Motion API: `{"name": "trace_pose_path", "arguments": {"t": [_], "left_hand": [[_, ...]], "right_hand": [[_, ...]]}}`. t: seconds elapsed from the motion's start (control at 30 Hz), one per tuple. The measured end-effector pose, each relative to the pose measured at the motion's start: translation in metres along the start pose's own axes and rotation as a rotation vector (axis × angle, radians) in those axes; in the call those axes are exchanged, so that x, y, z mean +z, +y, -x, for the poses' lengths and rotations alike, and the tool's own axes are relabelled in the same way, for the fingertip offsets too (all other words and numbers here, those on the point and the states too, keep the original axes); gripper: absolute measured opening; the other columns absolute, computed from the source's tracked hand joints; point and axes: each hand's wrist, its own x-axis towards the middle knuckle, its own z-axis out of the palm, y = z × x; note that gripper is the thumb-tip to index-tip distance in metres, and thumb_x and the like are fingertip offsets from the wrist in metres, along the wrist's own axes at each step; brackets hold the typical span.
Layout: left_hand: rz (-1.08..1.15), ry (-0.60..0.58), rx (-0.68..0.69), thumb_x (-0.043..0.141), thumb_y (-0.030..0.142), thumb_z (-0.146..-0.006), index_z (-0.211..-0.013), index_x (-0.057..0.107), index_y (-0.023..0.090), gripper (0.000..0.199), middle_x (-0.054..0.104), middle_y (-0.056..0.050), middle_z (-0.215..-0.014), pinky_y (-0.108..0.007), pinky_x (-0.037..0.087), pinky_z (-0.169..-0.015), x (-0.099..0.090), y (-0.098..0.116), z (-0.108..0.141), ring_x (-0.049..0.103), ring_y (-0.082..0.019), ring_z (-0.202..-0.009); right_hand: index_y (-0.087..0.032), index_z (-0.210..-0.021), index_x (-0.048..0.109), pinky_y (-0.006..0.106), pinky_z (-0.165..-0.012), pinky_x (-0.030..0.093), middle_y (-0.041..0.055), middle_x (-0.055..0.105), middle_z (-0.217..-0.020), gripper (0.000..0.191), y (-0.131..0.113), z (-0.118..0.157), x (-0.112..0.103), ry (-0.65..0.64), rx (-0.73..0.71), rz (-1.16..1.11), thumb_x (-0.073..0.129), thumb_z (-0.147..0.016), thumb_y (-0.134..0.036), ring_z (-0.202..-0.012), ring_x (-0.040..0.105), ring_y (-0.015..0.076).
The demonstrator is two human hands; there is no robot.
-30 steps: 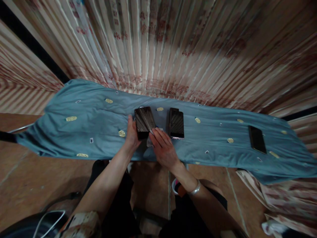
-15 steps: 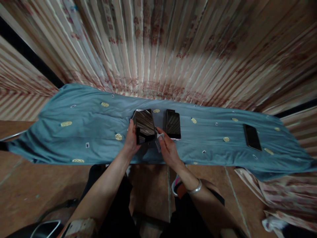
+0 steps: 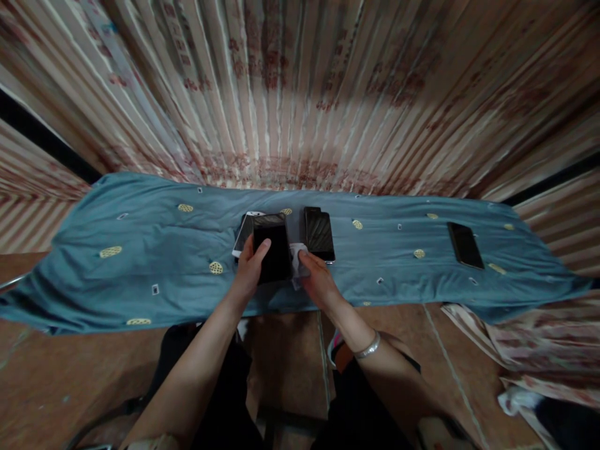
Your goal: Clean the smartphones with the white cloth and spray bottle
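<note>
My left hand [image 3: 249, 265] grips a black smartphone [image 3: 274, 253] by its left side, with the thumb lying over the dark screen. A pale, thin cloth or tissue [image 3: 298, 257] is pinched in my right hand [image 3: 319, 275] and sits against the phone's right edge. Behind the held phone, a white-framed phone [image 3: 242, 236] lies on the blue cloth, partly covered by it. Just right of my hands, two dark phones rest overlapped; the upper one [image 3: 321, 234] has a glossy screen.
A patterned blue cloth [image 3: 164, 250] covers the long, narrow surface. Farther right on it lies another dark phone [image 3: 465, 245]. A pleated floral curtain [image 3: 281, 125] hangs along the back, and a tiled floor [image 3: 285, 350] shows below the front edge.
The held phone has turned and shifted, so its screen now looks plain dark instead of reflective. My left thumb has moved onto the screen. The view has shifted slightly.
</note>
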Motion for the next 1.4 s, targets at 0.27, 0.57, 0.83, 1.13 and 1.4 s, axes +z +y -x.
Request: {"name": "trace_pose_path", "arguments": {"t": [0.27,0.57,0.83,1.13,1.4], "left_hand": [[-0.159,-0.084,0.076,0.084,0.040,-0.068,-0.122,0.060,0.020,0.062,0.071,-0.009,-0.124,-0.038,0.044,-0.109,0.001,-0.004,-0.001,0.064,-0.027,-0.120],[-0.101,-0.117,-0.003,0.084,0.039,-0.065,-0.118,0.066,0.019,0.059,0.073,-0.007,-0.120,-0.034,0.045,-0.107,0.005,-0.002,0.005,0.062,-0.027,-0.124],[0.285,-0.076,-0.407,0.067,0.036,-0.083,-0.092,0.073,0.019,0.020,0.073,0.000,-0.072,-0.030,0.060,-0.075,0.016,0.017,0.027,0.071,-0.018,-0.071],[0.342,-0.041,-0.450,0.063,0.023,-0.086,-0.101,0.076,0.014,0.022,0.080,-0.007,-0.097,-0.033,0.054,-0.102,0.023,0.012,0.030,0.073,-0.024,-0.110],[0.385,-0.001,-0.514,0.036,0.043,-0.105,-0.134,0.066,0.009,0.054,0.077,-0.013,-0.116,-0.031,0.050,-0.108,0.018,0.022,0.029,0.068,-0.022,-0.121]], "right_hand": [[-0.021,-0.092,0.077,0.036,-0.088,0.064,0.0032,0.081,-0.083,0.049,-0.012,0.006,0.002,-0.077,-0.001,0.016,0.080,-0.070,-0.065,-0.098,0.077,0.0244],[-0.025,-0.100,0.080,0.040,-0.110,0.051,0.0022,0.081,-0.106,0.049,-0.023,0.025,0.017,-0.136,-0.034,0.004,0.081,-0.070,-0.064,-0.117,0.070,0.0256],[-0.025,-0.116,0.075,0.041,-0.114,0.048,0.0032,0.077,-0.120,0.048,-0.025,0.013,0.011,-0.073,-0.222,0.098,0.066,-0.088,-0.063,-0.120,0.069,0.0236],[-0.022,-0.143,0.055,0.038,-0.118,0.044,0.0101,0.063,-0.144,0.046,-0.017,0.014,0.017,-0.116,-0.656,0.791,0.035,-0.108,-0.043,-0.135,0.058,0.0196],[-0.013,-0.156,0.039,0.044,-0.126,0.033,0.0177,0.045,-0.159,0.050,-0.001,0.023,0.026,-0.310,-0.871,1.103,0.030,-0.108,-0.026,-0.155,0.032,0.0193]]}}
